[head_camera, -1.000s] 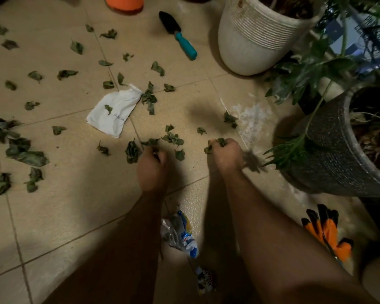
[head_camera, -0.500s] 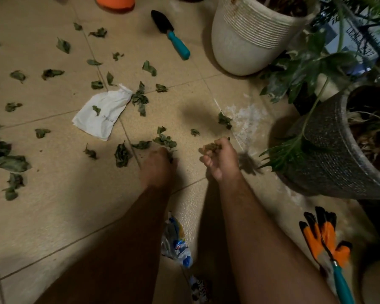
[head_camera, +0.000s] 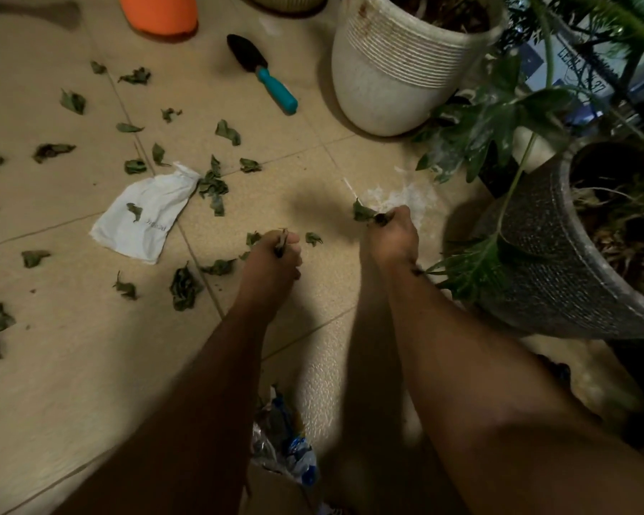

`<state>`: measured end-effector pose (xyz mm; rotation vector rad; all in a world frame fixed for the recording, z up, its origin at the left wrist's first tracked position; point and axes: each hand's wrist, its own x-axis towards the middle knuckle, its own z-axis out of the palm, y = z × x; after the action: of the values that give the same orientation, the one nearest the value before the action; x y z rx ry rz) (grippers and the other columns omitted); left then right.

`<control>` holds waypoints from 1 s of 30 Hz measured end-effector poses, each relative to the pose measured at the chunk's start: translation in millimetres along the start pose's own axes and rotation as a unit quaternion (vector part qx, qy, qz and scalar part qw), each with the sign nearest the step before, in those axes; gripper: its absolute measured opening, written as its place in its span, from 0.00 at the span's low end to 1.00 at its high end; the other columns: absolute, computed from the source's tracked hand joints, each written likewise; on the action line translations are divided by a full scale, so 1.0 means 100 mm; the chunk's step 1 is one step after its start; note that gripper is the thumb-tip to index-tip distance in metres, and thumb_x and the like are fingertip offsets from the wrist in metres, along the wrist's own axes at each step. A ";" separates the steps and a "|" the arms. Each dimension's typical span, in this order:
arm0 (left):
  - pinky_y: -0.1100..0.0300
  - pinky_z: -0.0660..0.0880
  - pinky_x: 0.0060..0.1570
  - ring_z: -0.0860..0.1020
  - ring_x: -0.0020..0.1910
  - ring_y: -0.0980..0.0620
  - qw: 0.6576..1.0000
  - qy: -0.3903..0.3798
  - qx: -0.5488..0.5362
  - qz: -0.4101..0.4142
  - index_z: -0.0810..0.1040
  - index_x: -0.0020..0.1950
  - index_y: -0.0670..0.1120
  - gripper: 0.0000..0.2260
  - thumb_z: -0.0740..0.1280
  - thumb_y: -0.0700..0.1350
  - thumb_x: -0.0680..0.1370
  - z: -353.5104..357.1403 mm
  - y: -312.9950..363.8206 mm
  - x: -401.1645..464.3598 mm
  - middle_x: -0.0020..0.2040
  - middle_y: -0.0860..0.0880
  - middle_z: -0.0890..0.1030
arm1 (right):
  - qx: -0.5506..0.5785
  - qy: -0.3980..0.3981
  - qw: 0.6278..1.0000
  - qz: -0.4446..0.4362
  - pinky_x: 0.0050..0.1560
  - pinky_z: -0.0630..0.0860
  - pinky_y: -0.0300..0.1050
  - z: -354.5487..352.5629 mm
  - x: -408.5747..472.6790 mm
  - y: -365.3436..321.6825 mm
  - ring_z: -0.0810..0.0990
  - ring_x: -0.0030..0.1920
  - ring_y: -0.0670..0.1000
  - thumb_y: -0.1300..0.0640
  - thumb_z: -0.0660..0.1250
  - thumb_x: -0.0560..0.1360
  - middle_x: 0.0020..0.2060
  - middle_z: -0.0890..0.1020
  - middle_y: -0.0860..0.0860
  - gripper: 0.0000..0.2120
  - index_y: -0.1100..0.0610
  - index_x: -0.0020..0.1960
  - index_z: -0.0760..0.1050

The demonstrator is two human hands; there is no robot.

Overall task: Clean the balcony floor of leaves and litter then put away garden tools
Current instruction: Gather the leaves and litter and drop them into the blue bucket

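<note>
Several dry green leaves [head_camera: 185,288] lie scattered over the beige tiled floor [head_camera: 71,366]. My left hand [head_camera: 274,260] is low over the tiles and grips a small bunch of leaves in its curled fingers. My right hand [head_camera: 389,236] holds gathered leaves too and reaches a leaf [head_camera: 363,213] by a white stain. A white paper scrap [head_camera: 145,217] lies to the left. A crumpled plastic wrapper [head_camera: 283,436] sits between my forearms. A trowel [head_camera: 263,74] with a teal handle lies at the back.
A white ribbed pot [head_camera: 398,68] stands at the back, a dark textured pot [head_camera: 558,262] with a plant close on the right. An orange container [head_camera: 159,13] is at the top edge. Plant fronds [head_camera: 469,269] hang near my right wrist.
Both hands have gone forward over the tiles. The right hand went to a leaf by the white stain; the left closed on leaves. The camera tilted, and the orange gloves left the view.
</note>
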<state>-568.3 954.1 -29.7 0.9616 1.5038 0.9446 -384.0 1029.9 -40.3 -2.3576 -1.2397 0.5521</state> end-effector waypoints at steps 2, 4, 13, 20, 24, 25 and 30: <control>0.53 0.74 0.42 0.75 0.38 0.50 0.995 0.032 0.090 0.043 0.77 0.50 0.44 0.08 0.63 0.47 0.82 0.03 0.01 0.16 0.40 0.45 0.78 | -0.046 -0.016 0.998 -0.032 0.48 0.79 0.54 0.00 0.03 0.01 0.79 0.46 0.57 0.50 0.63 0.78 0.46 0.80 0.54 0.09 0.54 0.55 0.72; 0.56 0.74 0.43 0.77 0.41 0.51 0.981 0.045 0.170 0.079 0.78 0.55 0.43 0.09 0.66 0.48 0.80 0.06 0.06 0.26 0.45 0.47 0.80 | -0.064 -0.038 0.995 -0.066 0.51 0.79 0.55 0.00 0.04 0.03 0.79 0.48 0.58 0.51 0.63 0.78 0.48 0.81 0.55 0.09 0.55 0.55 0.75; 0.54 0.75 0.60 0.77 0.62 0.46 0.913 -0.001 0.382 0.144 0.72 0.72 0.47 0.21 0.69 0.43 0.79 0.32 0.17 0.47 0.64 0.44 0.78 | 0.306 -0.120 0.942 0.072 0.33 0.76 0.45 -0.14 -0.03 0.18 0.78 0.32 0.49 0.60 0.59 0.83 0.36 0.77 0.53 0.06 0.56 0.47 0.71; 0.57 0.74 0.47 0.76 0.49 0.49 0.892 0.007 0.439 0.110 0.77 0.59 0.43 0.11 0.67 0.47 0.80 0.31 0.08 0.52 0.52 0.45 0.79 | 0.132 -0.006 0.989 -0.073 0.44 0.80 0.53 0.09 0.13 0.07 0.80 0.41 0.52 0.62 0.64 0.75 0.40 0.80 0.50 0.06 0.53 0.43 0.76; 0.62 0.69 0.37 0.75 0.38 0.52 0.938 0.057 0.305 0.152 0.77 0.54 0.41 0.09 0.63 0.46 0.82 0.34 0.18 0.39 0.41 0.48 0.76 | 0.081 -0.061 0.989 -0.105 0.49 0.76 0.51 0.07 0.17 0.00 0.80 0.47 0.55 0.60 0.60 0.79 0.47 0.81 0.59 0.09 0.62 0.54 0.77; 0.61 0.70 0.35 0.75 0.36 0.52 0.954 0.068 0.256 0.144 0.77 0.53 0.41 0.08 0.62 0.45 0.82 0.31 0.20 0.36 0.39 0.49 0.76 | 0.028 -0.067 0.989 -0.125 0.50 0.76 0.52 0.07 0.16 -0.01 0.79 0.48 0.57 0.59 0.59 0.80 0.49 0.81 0.60 0.10 0.61 0.57 0.75; 0.53 0.76 0.37 0.78 0.40 0.48 0.994 0.097 -0.049 0.013 0.77 0.59 0.46 0.11 0.60 0.41 0.80 -0.09 0.19 0.26 0.47 0.43 0.81 | -0.098 -0.091 0.979 -0.152 0.51 0.73 0.49 0.11 0.02 -0.03 0.78 0.50 0.59 0.60 0.60 0.80 0.50 0.79 0.58 0.08 0.59 0.58 0.72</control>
<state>-578.3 984.7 -20.7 0.8393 1.5940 1.1465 -390.8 1035.6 -48.1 -2.2470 -1.7722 0.5747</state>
